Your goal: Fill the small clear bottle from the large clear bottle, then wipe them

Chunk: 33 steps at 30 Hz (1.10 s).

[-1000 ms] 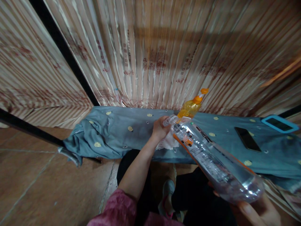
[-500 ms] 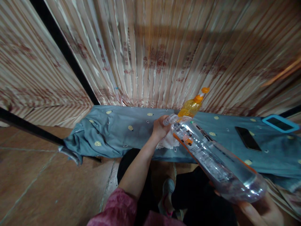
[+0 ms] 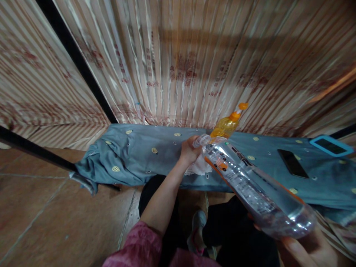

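- Clear plastic bottle (image 3: 250, 185): large, with an orange-edged label, held tilted in the air above the near edge of the table; long axis runs from its base at near right to its neck at far left, mouth pointing away and slightly down toward the table
- Right hand (image 3: 308, 248): at the near right corner, under the bottle's base, fingers wrapped up around it; only partly in frame
- Left hand (image 3: 188, 150): at the bottle's neck, fingers closed together around the mouth or cap; whether a cap is on cannot be told
- White cloth (image 3: 198, 168): bunched just under the left hand, resting on the table
- Step in hand, by judgement: working the bottle's mouth, either turning a cap or wiping the neck; the next move calls for a firm hold at the base while the left fingers twist or rub
- Table (image 3: 144, 155): covered in blue-grey patterned fabric, set against a striped curtain (image 3: 180, 66)
- Orange squeeze bottle (image 3: 226, 126): upright just beyond the neck
- Phone (image 3: 292, 164): dark, lying flat at right
- Blue-framed device (image 3: 330, 145): far right
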Each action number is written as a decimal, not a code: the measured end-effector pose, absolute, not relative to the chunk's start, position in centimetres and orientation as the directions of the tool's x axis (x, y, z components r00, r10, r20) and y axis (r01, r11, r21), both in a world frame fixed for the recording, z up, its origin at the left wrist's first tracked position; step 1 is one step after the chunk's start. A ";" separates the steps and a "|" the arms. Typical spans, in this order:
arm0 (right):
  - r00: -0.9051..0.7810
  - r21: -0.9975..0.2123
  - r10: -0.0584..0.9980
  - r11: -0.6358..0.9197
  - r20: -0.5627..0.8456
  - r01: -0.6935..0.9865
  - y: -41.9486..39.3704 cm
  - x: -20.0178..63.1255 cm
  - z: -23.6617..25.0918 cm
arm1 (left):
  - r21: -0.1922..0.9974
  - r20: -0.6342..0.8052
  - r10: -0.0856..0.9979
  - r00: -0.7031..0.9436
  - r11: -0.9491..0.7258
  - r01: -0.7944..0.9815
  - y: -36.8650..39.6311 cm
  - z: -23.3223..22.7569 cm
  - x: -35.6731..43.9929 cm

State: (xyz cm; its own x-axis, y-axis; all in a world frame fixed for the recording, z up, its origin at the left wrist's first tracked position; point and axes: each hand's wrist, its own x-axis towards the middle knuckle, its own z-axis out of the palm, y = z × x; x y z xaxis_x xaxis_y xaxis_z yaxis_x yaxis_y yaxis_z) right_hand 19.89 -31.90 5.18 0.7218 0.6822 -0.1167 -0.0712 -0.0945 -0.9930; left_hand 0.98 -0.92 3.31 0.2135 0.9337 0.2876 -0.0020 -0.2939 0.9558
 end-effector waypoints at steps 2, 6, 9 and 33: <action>0.716 -0.993 0.688 -0.093 -0.115 -0.071 -31.8 19.7 5.3 | 0.961 0.268 0.940 0.209 -0.277 0.014 -0.9 3.3 1.1; 0.717 -0.993 0.688 -0.107 -0.108 -0.047 -31.7 19.5 5.3 | 0.965 0.258 0.943 0.210 -0.263 -0.003 -0.9 3.3 1.2; 0.707 -0.993 0.697 -0.103 -0.118 -0.064 -31.9 19.7 5.2 | 0.961 0.272 0.940 0.206 -0.276 -0.011 -1.0 3.4 1.1; 0.724 -0.992 0.677 -0.080 -0.129 -0.102 -31.4 18.8 6.0 | 0.955 0.283 0.935 0.212 -0.296 0.032 -0.9 3.3 1.0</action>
State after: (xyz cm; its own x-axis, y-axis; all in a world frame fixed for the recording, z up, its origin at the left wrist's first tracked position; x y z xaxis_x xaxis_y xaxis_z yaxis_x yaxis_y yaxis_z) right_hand 18.84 -31.36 5.99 0.7242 0.6773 -0.1294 -0.1022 -0.0802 -0.9915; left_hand 0.97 -0.94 3.31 0.2117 0.9354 0.2833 0.0324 -0.2964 0.9545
